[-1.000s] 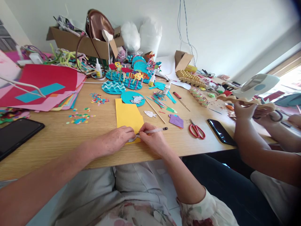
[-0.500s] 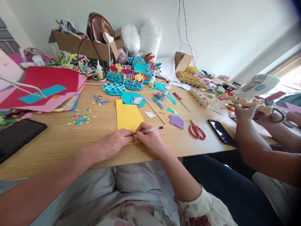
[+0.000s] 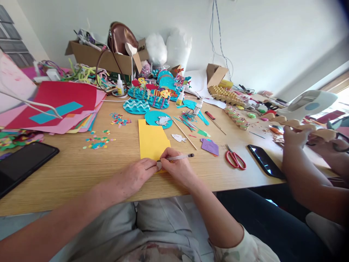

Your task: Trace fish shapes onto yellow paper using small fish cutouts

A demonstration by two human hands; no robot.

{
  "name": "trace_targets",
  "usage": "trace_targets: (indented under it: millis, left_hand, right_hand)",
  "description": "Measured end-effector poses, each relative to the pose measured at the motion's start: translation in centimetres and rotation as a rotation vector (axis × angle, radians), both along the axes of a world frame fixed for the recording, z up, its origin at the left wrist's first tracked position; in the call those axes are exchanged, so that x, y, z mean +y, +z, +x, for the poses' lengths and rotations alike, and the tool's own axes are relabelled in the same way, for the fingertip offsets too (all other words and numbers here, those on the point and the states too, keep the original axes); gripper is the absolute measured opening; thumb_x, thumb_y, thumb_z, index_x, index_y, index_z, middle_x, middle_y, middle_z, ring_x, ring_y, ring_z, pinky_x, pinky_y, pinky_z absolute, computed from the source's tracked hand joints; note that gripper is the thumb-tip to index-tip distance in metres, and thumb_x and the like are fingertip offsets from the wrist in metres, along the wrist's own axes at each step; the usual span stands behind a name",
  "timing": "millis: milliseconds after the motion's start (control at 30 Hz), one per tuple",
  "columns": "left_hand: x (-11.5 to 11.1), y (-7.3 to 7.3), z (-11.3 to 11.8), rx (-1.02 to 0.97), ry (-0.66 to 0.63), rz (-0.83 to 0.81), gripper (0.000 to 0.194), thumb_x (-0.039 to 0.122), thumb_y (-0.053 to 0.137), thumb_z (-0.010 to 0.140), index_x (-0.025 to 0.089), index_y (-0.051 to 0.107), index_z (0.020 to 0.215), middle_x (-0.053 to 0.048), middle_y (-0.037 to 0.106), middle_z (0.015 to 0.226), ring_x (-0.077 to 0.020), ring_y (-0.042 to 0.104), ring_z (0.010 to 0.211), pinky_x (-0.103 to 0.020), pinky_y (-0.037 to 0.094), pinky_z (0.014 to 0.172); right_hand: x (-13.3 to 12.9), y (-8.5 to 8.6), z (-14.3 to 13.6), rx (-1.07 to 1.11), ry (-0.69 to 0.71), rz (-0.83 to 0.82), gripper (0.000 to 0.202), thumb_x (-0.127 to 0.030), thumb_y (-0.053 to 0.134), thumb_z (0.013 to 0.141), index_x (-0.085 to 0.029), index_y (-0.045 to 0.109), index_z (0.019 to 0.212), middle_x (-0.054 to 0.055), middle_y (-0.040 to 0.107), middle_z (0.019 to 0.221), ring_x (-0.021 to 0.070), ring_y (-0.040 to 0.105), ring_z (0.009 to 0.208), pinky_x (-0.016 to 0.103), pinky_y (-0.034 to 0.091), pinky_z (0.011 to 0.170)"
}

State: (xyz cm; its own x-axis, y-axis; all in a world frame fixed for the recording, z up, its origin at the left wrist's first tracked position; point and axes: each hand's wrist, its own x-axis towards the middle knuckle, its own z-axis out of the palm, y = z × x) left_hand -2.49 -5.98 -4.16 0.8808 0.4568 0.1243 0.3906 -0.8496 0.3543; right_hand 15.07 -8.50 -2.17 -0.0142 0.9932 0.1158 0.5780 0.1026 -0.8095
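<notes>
My right hand is closed round a pen with a clear barrel and dark end. Its tip meets the lower part of a yellow sheet of paper. My left hand presses with its fingers together on a small whitish piece lying on that sheet, mostly hidden by the fingers. Just beyond the sheet lies a blue paper disc with a drawn cut-out on it. Right of the sheet are a white paper fish and a wooden stick.
Red-handled scissors, a purple cut-out and a phone lie to the right. Another phone and coloured paper are at left. Glue bottles stand farther back. A co-worker's hands hold a carton strip.
The whole view has shifted slightly, so things sit lower and farther right. My hands stay at the yellow sheet's lower part, with the pen still in my right hand.
</notes>
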Motion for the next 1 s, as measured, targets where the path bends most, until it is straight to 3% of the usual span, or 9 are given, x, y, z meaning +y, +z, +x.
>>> trace_targets:
  millis: [167, 400, 1000]
  left_hand:
    - [-0.2, -0.5, -0.3, -0.011, -0.017, 0.097, 0.039, 0.003, 0.028, 0.090, 0.020, 0.046, 0.119, -0.004, 0.051, 0.118, -0.0133, 0.043, 0.112, -0.027, 0.035, 0.099]
    - [-0.6, 0.3, -0.4, 0.026, -0.004, 0.300, 0.029, 0.011, 0.038, 0.090, 0.019, 0.050, 0.116, -0.005, 0.056, 0.111, -0.0209, 0.048, 0.096, -0.038, 0.039, 0.086]
    - [-1.7, 0.5, -0.5, -0.005, 0.069, 0.358, 0.033, 0.008, 0.030, 0.091, 0.013, 0.051, 0.116, -0.006, 0.058, 0.104, -0.0193, 0.051, 0.095, -0.034, 0.040, 0.091]
  right_hand:
    - [0.3, 0.0, -0.4, 0.013, 0.014, -0.028, 0.007, -0.015, 0.045, 0.066, -0.020, 0.047, 0.062, -0.005, 0.052, 0.052, 0.0105, 0.045, 0.050, 0.020, 0.031, 0.046]
    - [0.6, 0.1, -0.5, 0.030, 0.028, -0.066, 0.007, -0.014, 0.045, 0.066, -0.020, 0.048, 0.063, -0.003, 0.055, 0.055, 0.0108, 0.048, 0.053, 0.020, 0.033, 0.047]
    - [0.9, 0.4, -0.9, -0.020, 0.109, -0.067, 0.007, -0.015, 0.045, 0.066, -0.020, 0.048, 0.064, -0.004, 0.054, 0.058, 0.0100, 0.049, 0.055, 0.020, 0.033, 0.049]
